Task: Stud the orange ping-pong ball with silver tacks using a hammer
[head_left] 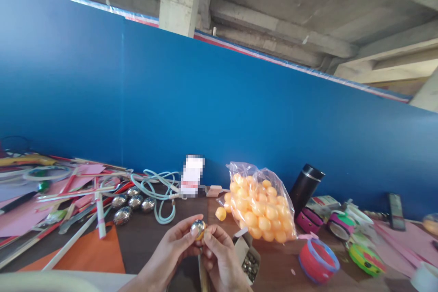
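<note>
A small orange plastic ball (pixel 197 229), its visible side largely covered in shiny silver tack heads, is held just above the table. My left hand (pixel 176 244) grips it between thumb and fingers from the left. At the ball's right side, my right hand (pixel 221 251) is closed, thumb and fingertips pressed together against it; anything tiny between them is hidden. Just right of that hand stands an open small box of metal thumbtacks (pixel 251 265). A bare orange ball (pixel 221 213) lies beyond my hands, beside a clear bag of orange balls (pixel 265 212).
Several shiny tack-covered balls (pixel 122 215) and a pale blue cable (pixel 164 196) lie left. Paper, sticks and orange felt (pixel 102 251) clutter the far left. A black bottle (pixel 305 187), red-and-blue tape rolls (pixel 318 260) and small cases stand right. A blue partition (pixel 219 109) rises behind.
</note>
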`<control>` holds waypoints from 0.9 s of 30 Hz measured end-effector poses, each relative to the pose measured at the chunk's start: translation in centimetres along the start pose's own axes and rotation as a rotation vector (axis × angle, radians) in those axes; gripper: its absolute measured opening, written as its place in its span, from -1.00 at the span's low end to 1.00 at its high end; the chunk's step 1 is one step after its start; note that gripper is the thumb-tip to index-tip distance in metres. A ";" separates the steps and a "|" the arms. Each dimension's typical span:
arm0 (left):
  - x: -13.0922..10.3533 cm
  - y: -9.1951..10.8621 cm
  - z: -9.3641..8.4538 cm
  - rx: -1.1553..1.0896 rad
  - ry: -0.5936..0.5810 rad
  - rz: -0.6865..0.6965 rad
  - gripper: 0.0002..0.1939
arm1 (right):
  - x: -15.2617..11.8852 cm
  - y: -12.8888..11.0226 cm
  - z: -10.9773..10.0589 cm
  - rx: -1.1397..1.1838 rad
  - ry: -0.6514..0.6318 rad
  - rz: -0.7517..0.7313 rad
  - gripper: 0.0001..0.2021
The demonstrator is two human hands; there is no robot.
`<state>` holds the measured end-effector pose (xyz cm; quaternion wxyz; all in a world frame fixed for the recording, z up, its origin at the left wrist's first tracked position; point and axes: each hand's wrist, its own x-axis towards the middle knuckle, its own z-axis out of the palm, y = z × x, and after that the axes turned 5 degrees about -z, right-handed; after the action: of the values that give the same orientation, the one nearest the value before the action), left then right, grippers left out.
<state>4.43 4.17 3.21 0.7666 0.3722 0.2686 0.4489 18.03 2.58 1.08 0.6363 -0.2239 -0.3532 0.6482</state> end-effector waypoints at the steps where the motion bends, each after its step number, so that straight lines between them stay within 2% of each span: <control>1: 0.0 0.0 0.0 0.001 0.002 0.001 -0.63 | 0.0 0.0 0.0 -0.001 -0.001 0.002 -0.88; 10: -0.1 0.2 0.3 -0.002 0.021 -0.007 -0.62 | 0.0 0.1 -0.2 -0.002 -0.003 -0.018 -0.89; 21: -0.4 0.3 0.4 -0.005 -0.016 0.008 -0.64 | -0.1 -0.1 0.0 0.039 -0.009 0.007 -0.89; 27: -0.5 0.6 0.6 -0.004 0.014 -0.003 -0.62 | -0.1 -0.1 0.0 0.023 -0.007 0.005 -0.88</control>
<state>4.40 3.71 4.07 0.7662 0.3672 0.2737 0.4507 18.05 2.47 1.13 0.6360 -0.2155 -0.3474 0.6545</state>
